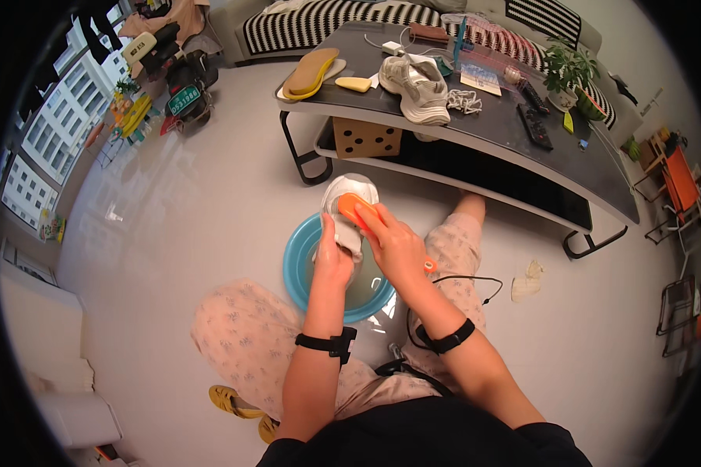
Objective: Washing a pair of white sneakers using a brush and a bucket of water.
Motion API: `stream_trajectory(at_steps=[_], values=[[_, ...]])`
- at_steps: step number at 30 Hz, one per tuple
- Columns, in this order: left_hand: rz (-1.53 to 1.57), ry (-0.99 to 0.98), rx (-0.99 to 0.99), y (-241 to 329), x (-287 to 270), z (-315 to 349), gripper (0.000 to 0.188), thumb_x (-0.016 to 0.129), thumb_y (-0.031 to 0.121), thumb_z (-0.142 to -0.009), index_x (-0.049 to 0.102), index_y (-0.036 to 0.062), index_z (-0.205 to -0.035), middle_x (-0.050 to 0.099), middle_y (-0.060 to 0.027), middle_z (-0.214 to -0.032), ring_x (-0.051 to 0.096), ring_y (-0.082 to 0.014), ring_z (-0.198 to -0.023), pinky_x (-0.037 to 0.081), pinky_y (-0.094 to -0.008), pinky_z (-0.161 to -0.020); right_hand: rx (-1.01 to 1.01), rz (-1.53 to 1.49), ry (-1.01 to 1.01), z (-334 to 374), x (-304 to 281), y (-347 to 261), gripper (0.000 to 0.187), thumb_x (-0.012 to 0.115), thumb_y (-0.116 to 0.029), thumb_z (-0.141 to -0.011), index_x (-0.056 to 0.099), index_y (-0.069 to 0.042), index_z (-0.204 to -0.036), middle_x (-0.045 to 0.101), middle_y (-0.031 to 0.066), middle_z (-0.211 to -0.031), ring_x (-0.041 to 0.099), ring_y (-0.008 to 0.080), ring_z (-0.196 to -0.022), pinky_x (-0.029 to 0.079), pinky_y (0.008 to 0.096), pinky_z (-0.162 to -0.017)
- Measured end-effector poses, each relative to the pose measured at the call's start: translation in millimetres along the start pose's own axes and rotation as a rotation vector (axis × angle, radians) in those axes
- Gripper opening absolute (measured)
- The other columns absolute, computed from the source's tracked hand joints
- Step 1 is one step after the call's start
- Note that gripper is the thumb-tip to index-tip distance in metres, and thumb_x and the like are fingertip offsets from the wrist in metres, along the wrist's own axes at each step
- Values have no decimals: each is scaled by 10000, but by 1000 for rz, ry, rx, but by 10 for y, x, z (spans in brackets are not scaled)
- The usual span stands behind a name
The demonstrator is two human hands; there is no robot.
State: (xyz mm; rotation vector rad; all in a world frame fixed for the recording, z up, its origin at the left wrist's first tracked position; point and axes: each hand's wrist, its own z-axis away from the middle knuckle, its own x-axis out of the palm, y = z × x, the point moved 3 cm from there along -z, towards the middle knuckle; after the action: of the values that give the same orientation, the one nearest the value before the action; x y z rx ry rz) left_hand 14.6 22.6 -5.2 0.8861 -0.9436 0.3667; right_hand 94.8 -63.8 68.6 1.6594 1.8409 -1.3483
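Note:
Over a blue basin [293,272] of cloudy water on the floor, my left hand [332,261] is wrapped round a white shoe [350,185]. My right hand [397,247] grips an orange brush [356,208] and presses it against the shoe; its bristles are hidden. The orange handle end, with a hole, sticks out past the right hand. A matching white sneaker [417,92] stands on the low table, with loose white laces [465,101] beside it. Insoles with yellow edges [313,72] and a yellow soap bar [354,84] lie to its left.
A long dark coffee table [491,148] stands ahead, bearing remotes [534,127] and a potted plant [566,71]. A crumpled pale cloth or paper [528,282] lies on the right floor. A black cable [471,278] runs by my right leg. Yellow sandals [234,401] sit at lower left.

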Motion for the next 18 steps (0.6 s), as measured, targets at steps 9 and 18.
stream_trajectory(at_steps=[9, 18], values=[[122, 6, -15, 3, -80, 63, 483, 465, 383, -903, 411, 49, -1247, 481, -92, -1235, 463, -224, -1137, 382, -365, -948, 14, -170, 72, 21, -80, -82, 385, 645, -191, -760, 573, -188, -1138, 599, 48, -1045, 611, 275, -752, 502, 330, -608], [167, -36, 6, 151, 44, 49, 460, 420, 342, -920, 395, 33, -1259, 474, -122, -1244, 470, -283, -1127, 382, -423, -952, -264, -38, 47, -555, -443, 88, 355, 591, -229, -783, 548, -232, -1135, 594, 41, -972, 610, 272, -665, 495, 369, -544]])
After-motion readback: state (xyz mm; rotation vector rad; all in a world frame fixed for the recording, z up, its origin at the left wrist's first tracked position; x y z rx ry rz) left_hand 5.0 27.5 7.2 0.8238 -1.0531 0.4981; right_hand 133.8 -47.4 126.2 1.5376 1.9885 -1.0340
